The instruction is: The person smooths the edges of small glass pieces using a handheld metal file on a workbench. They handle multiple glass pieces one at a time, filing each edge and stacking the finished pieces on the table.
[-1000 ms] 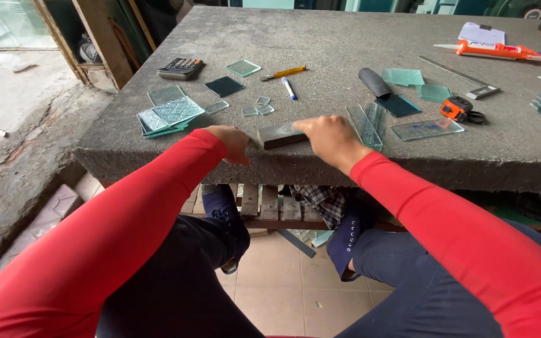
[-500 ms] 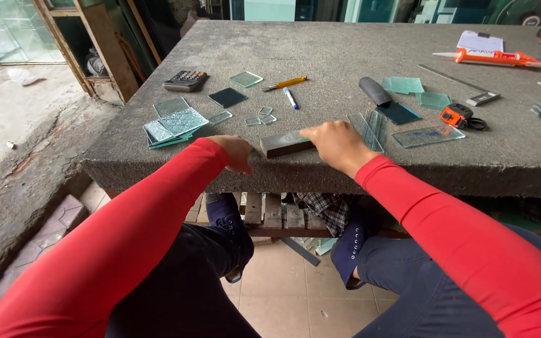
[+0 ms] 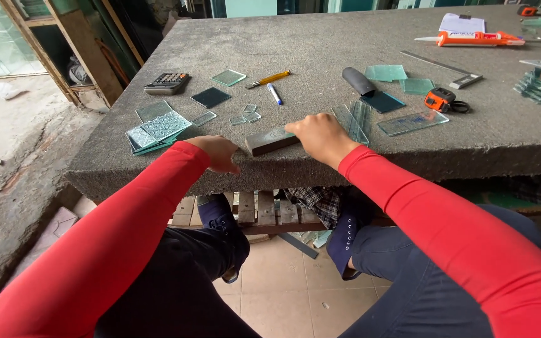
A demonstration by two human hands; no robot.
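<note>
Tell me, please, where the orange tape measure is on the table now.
In the head view, the orange tape measure lies on the right side of the grey table, beside a dark glass square and just behind a clear glass strip.

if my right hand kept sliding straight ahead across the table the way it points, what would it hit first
Probably the clear glass strips lying just beyond the right hand, which rests on the grey block. Depth is hard to judge; the dark glass piece lies farther on.
</note>
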